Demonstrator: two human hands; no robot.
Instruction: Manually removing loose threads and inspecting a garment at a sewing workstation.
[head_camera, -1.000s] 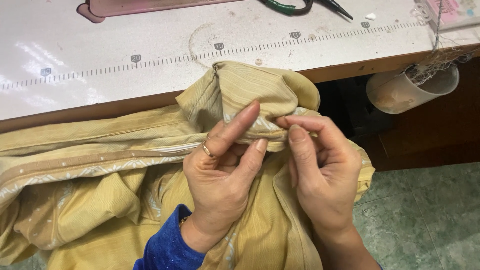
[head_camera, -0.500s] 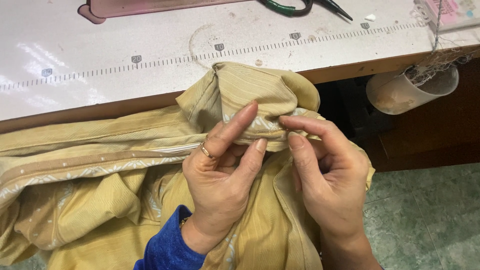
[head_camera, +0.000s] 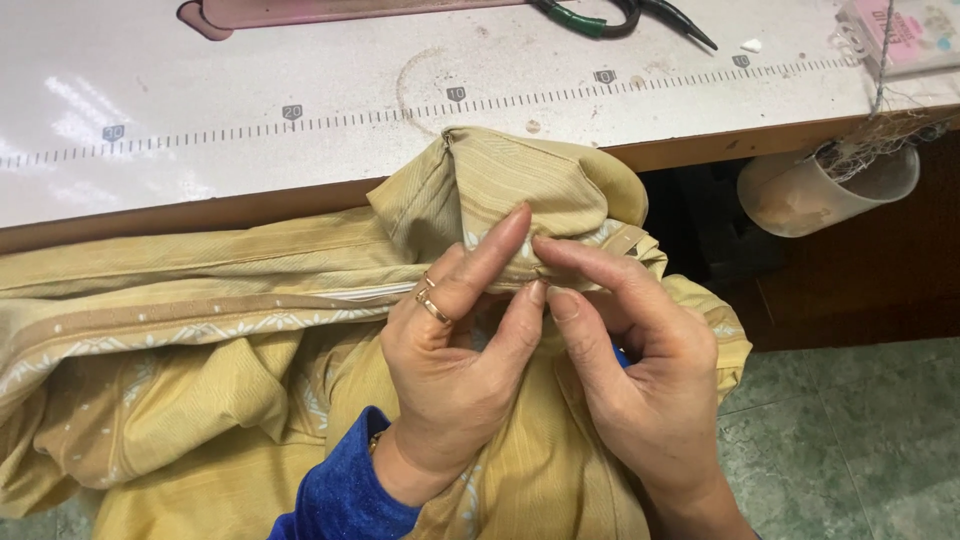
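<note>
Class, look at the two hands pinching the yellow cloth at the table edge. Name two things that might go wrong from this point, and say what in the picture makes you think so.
1. The left hand and right hand pinch only a small fold of the cloth; it may slip out.
2. Most of the cloth hangs below the table, so its weight might drag the fold away.

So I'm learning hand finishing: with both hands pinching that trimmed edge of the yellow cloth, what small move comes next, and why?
Probably slide the left hand along the trim: both it and the right hand pinch one spot on the cloth, and the trim runs on unheld.
</note>
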